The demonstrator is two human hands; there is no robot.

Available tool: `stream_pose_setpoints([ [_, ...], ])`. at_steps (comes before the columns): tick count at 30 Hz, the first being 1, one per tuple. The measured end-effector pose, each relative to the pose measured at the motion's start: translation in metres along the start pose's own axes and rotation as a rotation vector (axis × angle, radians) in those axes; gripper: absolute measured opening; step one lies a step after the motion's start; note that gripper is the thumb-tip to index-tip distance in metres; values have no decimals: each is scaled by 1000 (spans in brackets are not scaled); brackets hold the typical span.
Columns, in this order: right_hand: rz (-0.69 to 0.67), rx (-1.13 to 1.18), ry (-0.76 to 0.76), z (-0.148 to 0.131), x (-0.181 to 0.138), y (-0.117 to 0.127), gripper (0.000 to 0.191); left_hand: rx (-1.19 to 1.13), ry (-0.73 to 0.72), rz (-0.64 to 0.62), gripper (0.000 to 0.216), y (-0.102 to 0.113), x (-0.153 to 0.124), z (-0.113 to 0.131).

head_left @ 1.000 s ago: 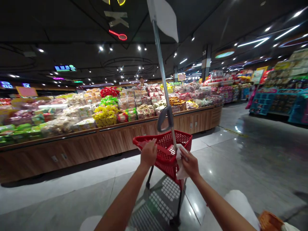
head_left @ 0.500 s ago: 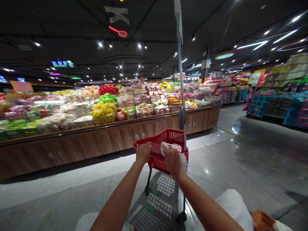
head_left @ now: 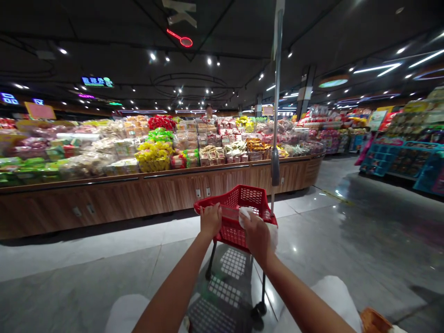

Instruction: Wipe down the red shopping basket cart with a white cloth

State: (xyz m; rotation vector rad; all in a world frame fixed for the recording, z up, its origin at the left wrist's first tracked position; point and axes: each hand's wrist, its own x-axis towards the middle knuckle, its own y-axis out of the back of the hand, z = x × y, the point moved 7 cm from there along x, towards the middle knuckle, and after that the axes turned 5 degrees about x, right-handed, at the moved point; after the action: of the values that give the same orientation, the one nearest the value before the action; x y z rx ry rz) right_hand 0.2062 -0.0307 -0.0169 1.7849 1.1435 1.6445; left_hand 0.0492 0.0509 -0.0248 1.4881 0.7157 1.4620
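Note:
A small red shopping cart (head_left: 248, 200) stands on the shiny grey floor in front of me. My left hand (head_left: 210, 220) is closed over the cart's near rim at its left side. My right hand (head_left: 256, 233) presses a white cloth (head_left: 244, 214) against the rim at the right, fingers closed on it. A tall metal pole (head_left: 276, 106) with a grey grip rises from the cart's right corner, and a white flag sits at its top edge of view.
A long wooden display counter (head_left: 156, 189) piled with packaged snacks curves across the left and middle. Shelves and blue crates (head_left: 381, 155) stand at the far right. A person's head (head_left: 208, 110) shows behind the counter. A woven basket (head_left: 373, 321) sits at the bottom right.
My right hand has moved with the cloth from the cart's right corner by the pole onto the near rim. The pole has swung from tilted to upright. The view has shifted slightly right.

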Motion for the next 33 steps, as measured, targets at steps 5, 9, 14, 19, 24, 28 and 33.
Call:
stream_pose_setpoints([
  [5, -9, 48, 22, -22, 33, -14, 41, 52, -49, -19, 48, 0, -6, 14],
  [9, -16, 122, 98, -13, 42, -14, 42, 64, -219, -81, 45, 6, 2, 10],
  [14, 28, 210, 112, 20, 54, -18, 39, 25, -375, -72, 39, 9, 20, -5],
  [19, 79, 214, 3, 42, 72, -25, 38, 65, -260, 21, 34, -12, 24, -8],
  [24, 68, 194, 83, -3, 70, -34, 39, 82, -177, 122, 34, -20, 13, 2],
  [28, 21, 197, 226, -25, 63, -39, 41, 28, -205, 123, 32, -15, 4, -6],
  [33, 2, 129, -10, 62, 61, -26, 36, 9, -185, 96, 34, -8, -3, -20],
])
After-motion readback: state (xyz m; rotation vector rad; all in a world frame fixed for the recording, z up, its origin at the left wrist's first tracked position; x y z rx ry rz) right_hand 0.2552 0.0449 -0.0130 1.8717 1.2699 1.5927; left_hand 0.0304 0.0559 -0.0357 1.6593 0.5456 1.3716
